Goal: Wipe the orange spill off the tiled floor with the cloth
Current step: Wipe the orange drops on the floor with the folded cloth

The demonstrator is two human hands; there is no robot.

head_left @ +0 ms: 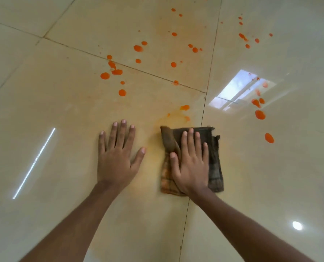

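Observation:
A folded dark checked cloth [215,163] lies flat on the glossy beige tiled floor [63,110]. My right hand [191,163] presses down on it, palm flat, fingers spread. My left hand [117,157] rests flat on the bare tile to the left of the cloth, fingers apart, holding nothing. Just beyond the cloth is a pale orange smear [176,116] with a wet blob at its far end. Many orange drops [117,71] dot the tiles farther away, and more orange drops [260,114] run down the right side.
Dark grout lines [203,110] cross just ahead of the cloth. A bright window reflection [238,89] shines on the tile at right, and a light streak [34,163] at left. Faint orange film covers the tile between my hands.

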